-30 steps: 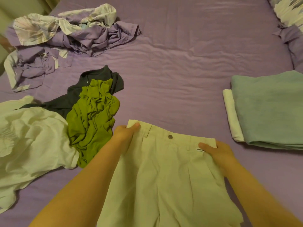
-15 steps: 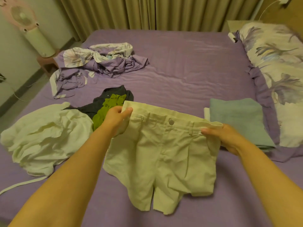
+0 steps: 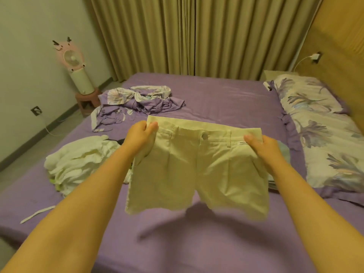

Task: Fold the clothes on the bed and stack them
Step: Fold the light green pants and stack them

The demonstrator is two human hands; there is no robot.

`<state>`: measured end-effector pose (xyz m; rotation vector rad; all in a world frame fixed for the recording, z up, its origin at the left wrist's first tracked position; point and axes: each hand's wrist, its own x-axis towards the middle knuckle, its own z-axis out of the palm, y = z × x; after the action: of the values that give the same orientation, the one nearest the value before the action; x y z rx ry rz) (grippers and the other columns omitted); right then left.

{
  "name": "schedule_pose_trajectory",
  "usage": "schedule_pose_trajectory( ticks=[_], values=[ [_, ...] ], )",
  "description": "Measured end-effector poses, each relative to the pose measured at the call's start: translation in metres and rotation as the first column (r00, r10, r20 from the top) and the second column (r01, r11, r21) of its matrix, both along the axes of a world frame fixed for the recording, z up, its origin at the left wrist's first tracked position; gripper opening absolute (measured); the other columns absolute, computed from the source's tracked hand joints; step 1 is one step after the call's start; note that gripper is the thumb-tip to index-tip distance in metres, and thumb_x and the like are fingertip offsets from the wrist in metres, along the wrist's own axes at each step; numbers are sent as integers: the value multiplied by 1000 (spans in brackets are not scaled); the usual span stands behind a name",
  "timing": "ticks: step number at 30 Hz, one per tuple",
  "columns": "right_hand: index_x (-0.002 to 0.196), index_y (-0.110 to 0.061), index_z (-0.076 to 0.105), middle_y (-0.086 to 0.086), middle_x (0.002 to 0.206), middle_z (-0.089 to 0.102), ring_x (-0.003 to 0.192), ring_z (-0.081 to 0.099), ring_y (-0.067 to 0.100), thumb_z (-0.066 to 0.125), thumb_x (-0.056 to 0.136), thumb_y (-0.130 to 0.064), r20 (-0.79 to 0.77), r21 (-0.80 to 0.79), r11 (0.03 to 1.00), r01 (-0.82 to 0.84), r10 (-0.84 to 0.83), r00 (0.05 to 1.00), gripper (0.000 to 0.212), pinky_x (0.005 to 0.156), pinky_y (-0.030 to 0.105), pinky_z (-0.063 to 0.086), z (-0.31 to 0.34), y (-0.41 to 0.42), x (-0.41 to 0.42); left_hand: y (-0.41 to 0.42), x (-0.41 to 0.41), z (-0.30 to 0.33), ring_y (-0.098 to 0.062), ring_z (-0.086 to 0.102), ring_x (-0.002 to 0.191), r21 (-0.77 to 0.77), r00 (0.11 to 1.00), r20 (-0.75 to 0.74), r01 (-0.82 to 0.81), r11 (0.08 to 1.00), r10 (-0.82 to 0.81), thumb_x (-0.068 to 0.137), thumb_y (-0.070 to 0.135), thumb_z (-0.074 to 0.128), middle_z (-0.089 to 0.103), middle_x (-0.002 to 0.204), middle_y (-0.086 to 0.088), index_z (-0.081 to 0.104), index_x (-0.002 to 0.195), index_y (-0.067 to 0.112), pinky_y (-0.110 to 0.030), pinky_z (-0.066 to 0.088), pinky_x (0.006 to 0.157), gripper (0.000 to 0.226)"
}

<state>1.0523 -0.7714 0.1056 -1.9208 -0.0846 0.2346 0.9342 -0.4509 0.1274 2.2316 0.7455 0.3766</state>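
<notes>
Lifting the shorts [image 3: 199,170] clear of the bed [image 3: 226,99], I now hold them in the air by the waistband, where a second ago they lay flat on the sheet. From the left: a crumpled white garment [image 3: 82,160] waits on the bed; my left hand [image 3: 140,135] pinches one waistband corner, my right hand [image 3: 262,144] grips the other; the folded pile [image 3: 283,152] shows only as a sliver behind my right wrist. I judge this a shake-out before folding. No baskets or other containers show.
</notes>
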Motion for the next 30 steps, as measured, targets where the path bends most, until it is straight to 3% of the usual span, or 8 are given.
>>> schedule_pose_trajectory(
  ticks=[4, 10, 15, 20, 23, 25, 30],
  values=[
    [96, 5, 63, 17, 91, 64, 75, 55, 25, 59, 92, -32, -4, 46, 995, 84, -84, 996, 38, 65, 34, 42, 36, 1, -15, -7, -9, 34, -17, 25, 56, -88, 996, 79, 59, 994, -52, 100, 34, 42, 25, 61, -1, 26, 62, 16, -33, 18, 53, 46],
    [87, -9, 60, 7, 76, 53, 64, 47, 19, 63, 88, -26, -118, 232, 959, 165, -141, 983, 17, 55, 28, 35, 73, 34, -47, -44, -19, 55, -15, 20, 51, -250, 970, 244, 53, 967, 10, 100, 31, 44, 22, 54, 0, 24, 57, 18, -32, 13, 51, 49],
    [84, -7, 51, 9, 80, 57, 68, 61, 20, 60, 87, -3, -32, 328, 942, 73, -66, 997, 11, 44, 28, 52, 94, 62, -97, -74, -36, 62, -11, 19, 47, -339, 920, 378, 240, 910, -103, 97, 33, 52, 23, 52, 4, 25, 57, 20, -28, 15, 49, 50],
    [101, -7, 51, 6, 87, 56, 77, 62, 20, 66, 84, -3, 66, 330, 944, -22, 1, 998, 24, 60, 39, 59, 96, 90, -140, -99, -45, 66, -5, 22, 40, -381, 890, 425, 344, 859, -168, 96, 28, 55, 25, 40, 12, 29, 53, 20, -22, 18, 44, 50],
    [102, -5, 54, 9, 91, 61, 86, 64, 24, 66, 84, -6, 81, 351, 937, 7, -38, 996, 22, 67, 43, 59, 95, 99, -151, -107, -52, 65, -5, 36, 48, -376, 885, 407, 387, 842, -225, 96, 28, 54, 42, 52, 5, 47, 60, 12, -21, 32, 49, 40],
    [102, -5, 55, 9, 92, 62, 87, 64, 23, 66, 85, -8, 86, 376, 926, 30, -67, 994, 20, 64, 37, 59, 94, 102, -156, -107, -55, 61, -12, 45, 61, -360, 869, 409, 433, 826, -278, 96, 31, 53, 50, 64, -4, 58, 74, 0, -31, 38, 58, 38],
    [104, -6, 59, 9, 97, 64, 87, 66, 21, 65, 87, -10, 100, 439, 897, 43, -97, 990, 19, 63, 32, 59, 91, 103, -165, -97, -60, 61, -18, 52, 71, -322, 840, 425, 487, 812, -336, 94, 38, 54, 60, 76, -17, 65, 89, 0, -42, 45, 64, 41]
  ],
)
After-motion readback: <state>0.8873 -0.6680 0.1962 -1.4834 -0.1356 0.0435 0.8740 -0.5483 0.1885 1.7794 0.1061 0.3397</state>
